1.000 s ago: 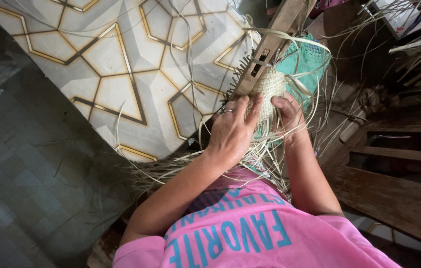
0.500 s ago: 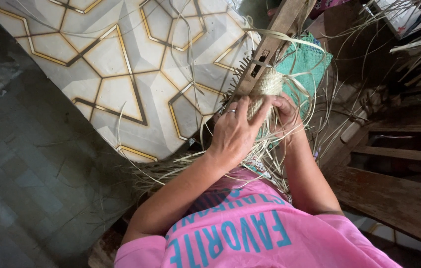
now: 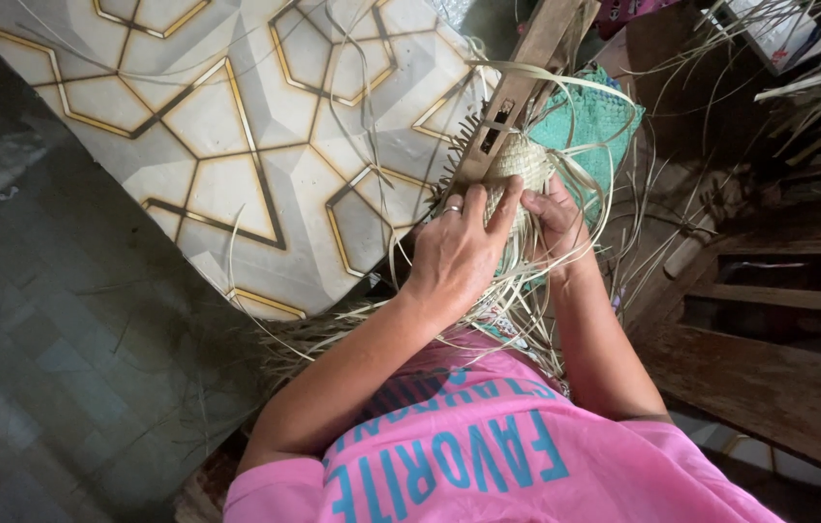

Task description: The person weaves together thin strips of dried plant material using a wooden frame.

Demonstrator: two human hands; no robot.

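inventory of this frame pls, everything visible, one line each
woven straw piece: one, pale tan, rounded, top centre, under both hands
loose straw strips: many, tan, trailing around the weaving and onto the floor
wooden form: one, brown, slanting up from the weaving
teal woven mat: one, behind the weaving
patterned sheet: one, cream with gold and dark lines, upper left
tiled floor: dark grey-green, left
wooden furniture: brown planks, right
ring: one, silvery, on a left finger
pink shirt: one, teal print, bottom
left hand: fingers pressed on the weaving
right hand: gripping the weaving's side
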